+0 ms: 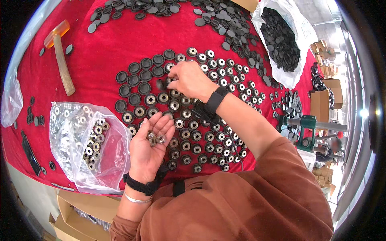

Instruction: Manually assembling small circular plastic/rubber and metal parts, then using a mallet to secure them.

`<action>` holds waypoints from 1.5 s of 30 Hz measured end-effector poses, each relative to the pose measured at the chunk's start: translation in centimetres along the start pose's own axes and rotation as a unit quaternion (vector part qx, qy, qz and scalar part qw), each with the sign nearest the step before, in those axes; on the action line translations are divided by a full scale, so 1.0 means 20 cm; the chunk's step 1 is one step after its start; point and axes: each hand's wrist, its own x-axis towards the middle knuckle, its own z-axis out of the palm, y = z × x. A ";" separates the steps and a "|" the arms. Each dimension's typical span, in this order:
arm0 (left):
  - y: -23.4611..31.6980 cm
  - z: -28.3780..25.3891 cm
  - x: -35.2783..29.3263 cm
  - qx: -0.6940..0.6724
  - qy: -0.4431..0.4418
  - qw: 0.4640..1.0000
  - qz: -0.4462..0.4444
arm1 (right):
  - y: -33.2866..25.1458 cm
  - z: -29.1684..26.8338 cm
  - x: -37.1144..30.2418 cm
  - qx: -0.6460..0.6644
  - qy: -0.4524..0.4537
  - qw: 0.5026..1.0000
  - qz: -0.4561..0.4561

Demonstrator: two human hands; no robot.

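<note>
My left hand (152, 138) is palm up and cupped around several small metal ball bearings (155, 139). Farther off and to the right, my right hand (189, 78) pinches downward over the rows, thumb and fingers around a ball bearing (171, 80) that is mostly hidden by them. A dark cap (161, 84) sits against these fingertips, partly covered. Round black caps with bearings seated in them (186, 114) stand in rows around and between my hands. Left of my right hand, black caps without bearings (134, 68) lie hollow side up.
A clear plastic bag (64, 136) of bearings lies at the left, below a wooden-handled mallet (60, 60). Loose black caps (229, 24) cover the far side, beside a white bag (303, 36) full of black pieces. A green press (307, 130) stands at the right.
</note>
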 end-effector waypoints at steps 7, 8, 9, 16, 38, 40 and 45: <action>0.00 0.00 0.00 -0.021 -0.010 1.000 -0.012 | 0.01 -0.02 -0.02 -0.048 0.005 0.999 -0.023; 0.00 0.00 0.00 -0.021 -0.009 1.000 -0.013 | 0.01 -0.02 -0.03 -0.055 0.018 0.998 -0.036; 0.00 0.00 0.00 -0.017 -0.010 1.000 -0.011 | 0.01 -0.02 -0.03 -0.055 0.018 0.998 -0.036; 0.00 0.00 0.01 -0.021 -0.011 1.000 -0.012 | 0.03 -0.01 -0.03 -0.030 0.046 0.996 -0.075; 0.00 -0.12 0.08 -0.133 -0.266 0.955 0.003 | -0.38 -0.12 -0.21 0.188 -0.101 0.976 -0.040; 0.01 -0.12 0.08 -0.126 -0.252 0.960 0.014 | -0.45 -0.11 -0.28 0.177 -0.107 0.968 -0.144; 0.01 0.04 0.01 -0.059 -0.022 0.997 0.051 | -0.46 -0.06 -0.34 0.139 -0.104 0.979 -0.103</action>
